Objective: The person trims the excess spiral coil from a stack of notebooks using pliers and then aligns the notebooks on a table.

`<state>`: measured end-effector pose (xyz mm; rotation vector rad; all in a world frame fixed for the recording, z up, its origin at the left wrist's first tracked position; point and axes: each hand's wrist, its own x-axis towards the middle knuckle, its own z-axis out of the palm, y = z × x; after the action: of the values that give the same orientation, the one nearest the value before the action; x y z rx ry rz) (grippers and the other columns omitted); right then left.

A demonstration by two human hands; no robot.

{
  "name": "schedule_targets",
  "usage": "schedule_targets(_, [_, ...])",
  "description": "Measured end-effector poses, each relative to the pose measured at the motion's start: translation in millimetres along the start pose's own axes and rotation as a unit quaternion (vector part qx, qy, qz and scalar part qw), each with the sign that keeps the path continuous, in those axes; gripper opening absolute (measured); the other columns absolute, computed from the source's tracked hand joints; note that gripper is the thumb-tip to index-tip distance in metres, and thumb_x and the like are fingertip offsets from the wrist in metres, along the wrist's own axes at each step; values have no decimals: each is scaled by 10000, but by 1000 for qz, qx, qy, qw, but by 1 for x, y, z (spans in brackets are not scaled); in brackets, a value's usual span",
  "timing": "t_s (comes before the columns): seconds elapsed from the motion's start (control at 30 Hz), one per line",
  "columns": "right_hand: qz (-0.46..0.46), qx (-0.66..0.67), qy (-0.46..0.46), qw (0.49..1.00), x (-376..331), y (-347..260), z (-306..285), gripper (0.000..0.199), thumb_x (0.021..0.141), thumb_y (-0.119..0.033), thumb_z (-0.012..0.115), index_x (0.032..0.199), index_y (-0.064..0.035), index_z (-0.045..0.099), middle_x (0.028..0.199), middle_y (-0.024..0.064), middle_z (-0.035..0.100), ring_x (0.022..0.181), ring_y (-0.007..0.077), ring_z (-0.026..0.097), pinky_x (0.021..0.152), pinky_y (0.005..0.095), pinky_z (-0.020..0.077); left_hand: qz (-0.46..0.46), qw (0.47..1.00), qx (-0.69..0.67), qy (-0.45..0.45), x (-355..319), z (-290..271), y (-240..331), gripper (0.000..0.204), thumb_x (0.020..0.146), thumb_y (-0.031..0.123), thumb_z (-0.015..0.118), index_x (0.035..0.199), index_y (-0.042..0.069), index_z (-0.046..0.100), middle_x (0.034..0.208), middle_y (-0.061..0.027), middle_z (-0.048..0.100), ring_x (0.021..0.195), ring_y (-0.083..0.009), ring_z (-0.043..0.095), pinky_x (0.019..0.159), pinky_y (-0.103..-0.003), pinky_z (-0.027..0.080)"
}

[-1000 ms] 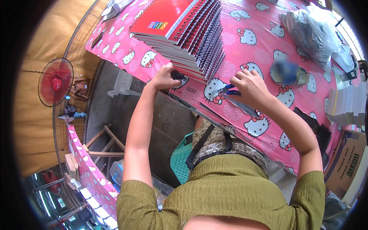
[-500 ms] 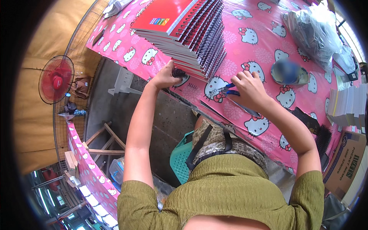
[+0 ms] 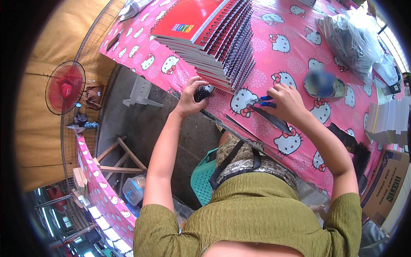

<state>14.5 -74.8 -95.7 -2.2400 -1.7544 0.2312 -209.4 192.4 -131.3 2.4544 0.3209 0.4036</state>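
Observation:
A tall stack of red spiral notebooks stands at the table's front edge, bindings facing right. Just below its near corner, my left hand closes its fingers around a bundle of black spiral wire. To the right, my right hand grips pliers with blue handles, their jaws pointing left above the tablecloth. Part of the handles is hidden by my fingers. Beneath that hand lies a dark flat strip, whose kind I cannot make out.
The table has a pink patterned cloth. A round tin-like container, a plastic bag, black spiral coils and a paper stack occupy its right side. A cardboard box stands near the right edge; a green plastic seat is below.
My left hand has shifted slightly right with the coil bundle, its fingers curled more around it. My right hand keeps the pliers, raised and turned a little. The whole view has drifted slightly.

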Motion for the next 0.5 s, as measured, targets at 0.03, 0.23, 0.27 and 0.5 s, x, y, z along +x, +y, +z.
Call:
schedule_targets(0.03, [3, 2, 1, 1000, -2, 2, 1, 397, 734, -393, 743, 936, -80, 606, 897, 79, 604, 950, 255, 581, 778, 413, 428, 2, 1000, -6, 17, -1, 4, 3, 530, 620, 97, 749, 1109, 43, 554, 1182, -172, 501, 1162, -347, 495, 991, -408, 407])
schedule_targets(0.23, [-1, 9, 13, 1000, -4, 4, 5, 393, 728, -382, 750, 925, -77, 598, 906, 81, 600, 953, 266, 576, 774, 416, 426, -11, 983, 71, 167, -7, 42, 25, 722, 560, 283, 883, 1119, 22, 508, 1181, -180, 505, 1150, -346, 487, 985, -440, 392])
schedule_targets(0.27, [-3, 11, 15, 1000, -4, 4, 6, 392, 728, -378, 751, 925, -77, 596, 909, 84, 599, 954, 269, 575, 774, 417, 426, -37, 977, 74, 195, -6, 52, 29, 748, 544, 333, 892, 1103, 20, 506, 1199, -202, 502, 1161, -363, 481, 979, -452, 394])
schedule_targets(0.5, [-12, 11, 28, 999, -5, 10, 10, 393, 724, -362, 756, 928, -71, 588, 924, 95, 594, 957, 277, 573, 778, 423, 424, -114, 951, 131, 257, 0, 70, 39, 815, 508, 391, 914, 1067, 11, 459, 1042, -152, 528, 1029, -347, 499, 902, -454, 388])
